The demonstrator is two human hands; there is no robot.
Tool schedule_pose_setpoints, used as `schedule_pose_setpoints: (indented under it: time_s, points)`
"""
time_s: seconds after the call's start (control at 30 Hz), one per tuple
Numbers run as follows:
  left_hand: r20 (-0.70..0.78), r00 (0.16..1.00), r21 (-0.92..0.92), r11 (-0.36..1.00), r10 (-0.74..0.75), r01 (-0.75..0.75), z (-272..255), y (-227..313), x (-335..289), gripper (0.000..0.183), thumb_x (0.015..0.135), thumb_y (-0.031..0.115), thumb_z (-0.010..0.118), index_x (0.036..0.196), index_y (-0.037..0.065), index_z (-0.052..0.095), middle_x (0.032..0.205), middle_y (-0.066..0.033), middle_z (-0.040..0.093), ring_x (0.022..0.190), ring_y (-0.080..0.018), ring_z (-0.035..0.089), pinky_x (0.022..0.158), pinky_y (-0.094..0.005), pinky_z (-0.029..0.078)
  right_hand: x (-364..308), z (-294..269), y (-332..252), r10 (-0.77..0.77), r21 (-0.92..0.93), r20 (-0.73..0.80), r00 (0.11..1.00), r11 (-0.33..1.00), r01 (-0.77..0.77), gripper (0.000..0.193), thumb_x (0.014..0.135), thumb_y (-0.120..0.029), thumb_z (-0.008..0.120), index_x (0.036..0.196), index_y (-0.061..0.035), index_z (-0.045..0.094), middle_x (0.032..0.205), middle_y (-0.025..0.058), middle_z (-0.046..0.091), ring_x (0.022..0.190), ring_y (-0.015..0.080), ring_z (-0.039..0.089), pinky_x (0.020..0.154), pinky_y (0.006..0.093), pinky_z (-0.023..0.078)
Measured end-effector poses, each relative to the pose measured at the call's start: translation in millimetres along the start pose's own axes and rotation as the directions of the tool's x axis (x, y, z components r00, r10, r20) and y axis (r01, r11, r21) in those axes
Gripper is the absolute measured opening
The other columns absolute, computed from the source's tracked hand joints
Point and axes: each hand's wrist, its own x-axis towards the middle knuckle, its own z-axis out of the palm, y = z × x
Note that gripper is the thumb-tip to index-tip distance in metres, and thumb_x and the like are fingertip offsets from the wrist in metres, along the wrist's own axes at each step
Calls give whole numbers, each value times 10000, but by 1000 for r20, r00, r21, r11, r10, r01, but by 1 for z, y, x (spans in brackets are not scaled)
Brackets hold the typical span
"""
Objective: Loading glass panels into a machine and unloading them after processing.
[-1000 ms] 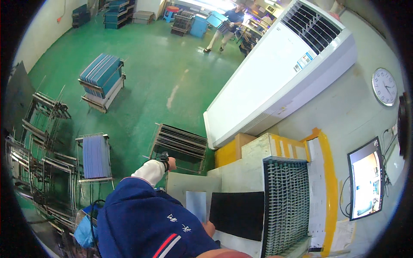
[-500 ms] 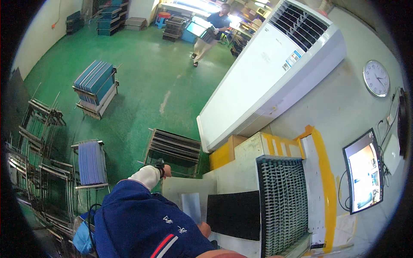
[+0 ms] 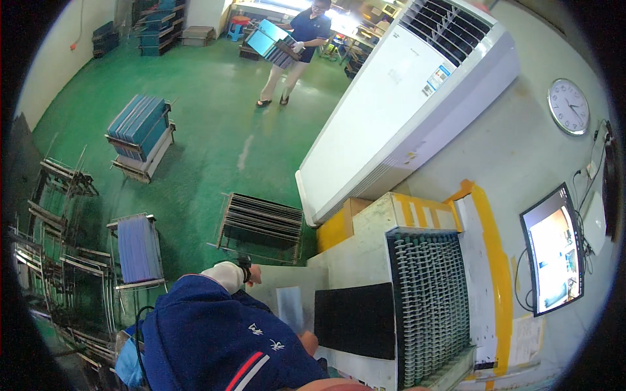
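Co-worker (image 3: 309, 28) nearer across wide floor (image 3: 208, 107); right hand (image 3: 308, 342) by sheet (image 3: 289, 306) edge, left hand (image 3: 254, 275) near rack (image 3: 262, 221); grips unclear.

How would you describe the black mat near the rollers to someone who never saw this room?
Find the tall white air conditioner, then look lower in the picture to the bed of grey rollers. Just left lies the black mat. It is a plain dark rectangle, unlike the rollers on its right and the smaller, pale panel on its left.

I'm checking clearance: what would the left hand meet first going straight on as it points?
The left hand would probably meet the grey panel; depth is unclear, so it might pass above, toward the pale housing.
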Motion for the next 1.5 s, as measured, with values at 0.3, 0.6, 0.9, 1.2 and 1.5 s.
schedule_pose_setpoints:
  time_s: [0.3, 0.6, 0.9, 1.2, 1.5]
  points:
    - [21, 1000, -79, 997, 10, -8, 25, -40, -2, 496, 760, 323, 678, 1113, -15, 592, 719, -130, 676, 555, -192, 640, 508, -352, 529, 1, 2, 6, 29, 37, -83, 996, 999, -26, 269, 744, -242, 581, 799, 12, 649, 840, 242, 643, 837, 398, 633, 743, 489, 500]
    - [-41, 999, 55, 998, 4, -1, 32, -75, -15, 294, 749, 358, 634, 759, 74, 706, 624, -59, 653, 572, -215, 631, 557, -371, 519, -2, 14, 22, 16, 34, -119, 993, 999, -12, 269, 720, -232, 591, 821, 7, 661, 840, 250, 645, 818, 411, 635, 728, 485, 505]
    - [-157, 987, -417, 905, 28, -91, 5, -68, -39, 289, 810, 272, 607, 964, 32, 656, 678, -92, 658, 448, -124, 572, 418, -276, 470, 31, -91, 31, -45, 492, -375, 926, 837, 240, 312, 774, -221, 710, 886, 59, 632, 811, 179, 658, 696, 297, 610, 688, 367, 462]
    - [-174, 982, -476, 879, -74, -18, 11, -95, -70, 379, 798, 253, 654, 1062, -16, 613, 686, -115, 653, 483, -155, 584, 405, -305, 472, -3, -180, 9, 38, 590, -660, 750, 644, 487, 325, 858, -126, 620, 1117, 59, 557, 1085, 102, 605, 945, 187, 565, 836, 316, 440]
    - [-180, 983, -453, 890, -30, -55, -2, -81, -57, 304, 808, 241, 648, 970, -16, 652, 636, -117, 627, 422, -156, 522, 370, -294, 423, -17, -169, 6, 185, 831, -551, 814, 215, 513, 350, 891, -164, 606, 1105, 112, 575, 1044, 148, 546, 997, 228, 548, 842, 341, 456]
